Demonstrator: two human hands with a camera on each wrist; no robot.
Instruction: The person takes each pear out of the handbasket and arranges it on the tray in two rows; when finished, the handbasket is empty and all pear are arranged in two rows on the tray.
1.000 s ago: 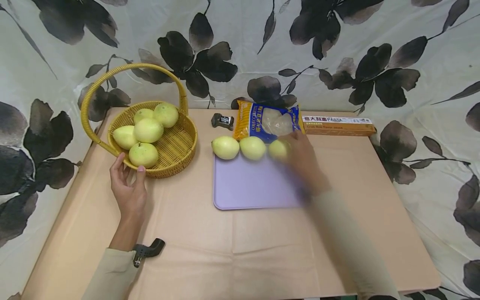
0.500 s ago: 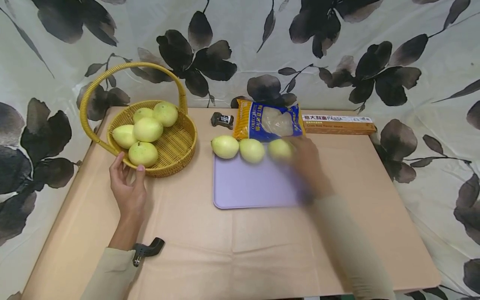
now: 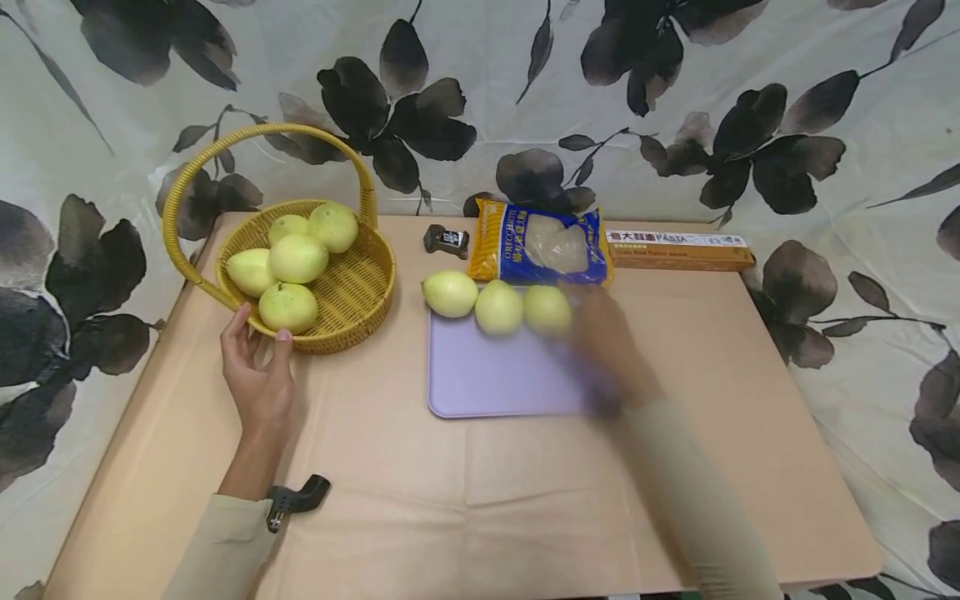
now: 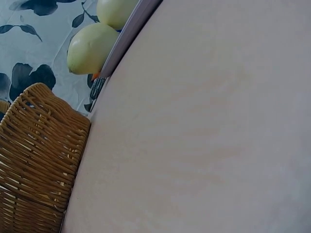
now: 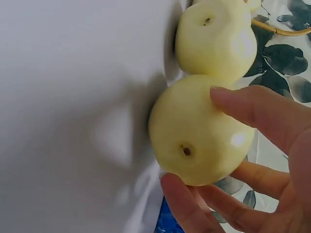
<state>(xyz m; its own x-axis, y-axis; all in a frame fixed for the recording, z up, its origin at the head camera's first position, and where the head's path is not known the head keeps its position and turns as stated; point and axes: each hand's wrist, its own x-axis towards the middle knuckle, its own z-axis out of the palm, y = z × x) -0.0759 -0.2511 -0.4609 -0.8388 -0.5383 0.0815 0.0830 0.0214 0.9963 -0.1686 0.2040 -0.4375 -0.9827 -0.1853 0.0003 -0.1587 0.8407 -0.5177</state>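
On the purple tray [image 3: 495, 375], three pale yellow-green pears sit in a row along the far edge: a left pear [image 3: 450, 293], a middle pear [image 3: 498, 308] and a right pear [image 3: 547, 310]. My right hand [image 3: 607, 337], blurred in the head view, holds the right pear [image 5: 199, 131]; in the right wrist view its thumb lies on one side and the fingers curl round the other. That pear touches its neighbour. My left hand [image 3: 258, 383] rests against the near wall of a yellow wicker basket [image 3: 360, 312], thumb and fingertips at the rim. Several pears [image 3: 297, 258] lie inside it.
Behind the tray lies a yellow-and-blue pasta bag [image 3: 543, 246], with a small black packet [image 3: 447, 240] to its left and a long orange pasta box [image 3: 678, 250] to its right. The basket's tall handle [image 3: 262, 133] arches over it. A floral cloth [image 3: 480, 100] hangs behind the table.
My right hand has moved the right pear left and slightly nearer, against the middle pear, which has also shifted a little left. My left hand stays at the basket.
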